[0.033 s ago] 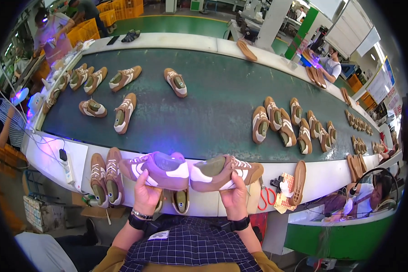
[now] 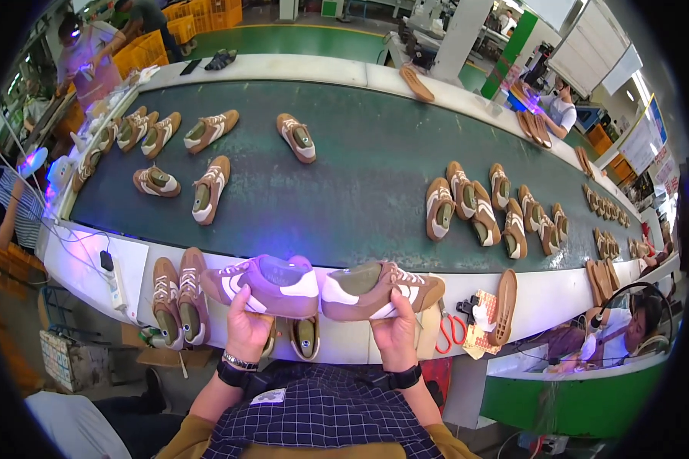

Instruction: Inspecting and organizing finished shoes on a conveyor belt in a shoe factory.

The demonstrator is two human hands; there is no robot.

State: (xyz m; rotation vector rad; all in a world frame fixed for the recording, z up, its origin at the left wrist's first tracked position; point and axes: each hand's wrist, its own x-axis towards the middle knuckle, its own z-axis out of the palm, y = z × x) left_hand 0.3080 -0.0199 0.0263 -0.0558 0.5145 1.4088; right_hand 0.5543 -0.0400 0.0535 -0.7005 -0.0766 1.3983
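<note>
My left hand (image 2: 248,327) grips a brown sneaker (image 2: 272,289) with a white heel and laces, its toe to the left and purple light on it. In my right hand (image 2: 396,330) is a matching sneaker (image 2: 379,291), toe to the right. Both are held up side by side over the near edge of the table, heels almost touching, soles down. Below them, another sneaker (image 2: 305,338) stands on the edge, and one beside it is mostly hidden by my left hand. Left of these, a pair of brown sneakers (image 2: 179,298) stands with heels toward me.
A dark green belt (image 2: 344,191) carries several sneakers (image 2: 482,214), with a white ledge (image 2: 245,69) around it. To my right lie red-handled scissors (image 2: 451,333) and a loose brown sole (image 2: 505,306). A power strip (image 2: 115,284) is at left. Other people (image 2: 92,53) work around the line.
</note>
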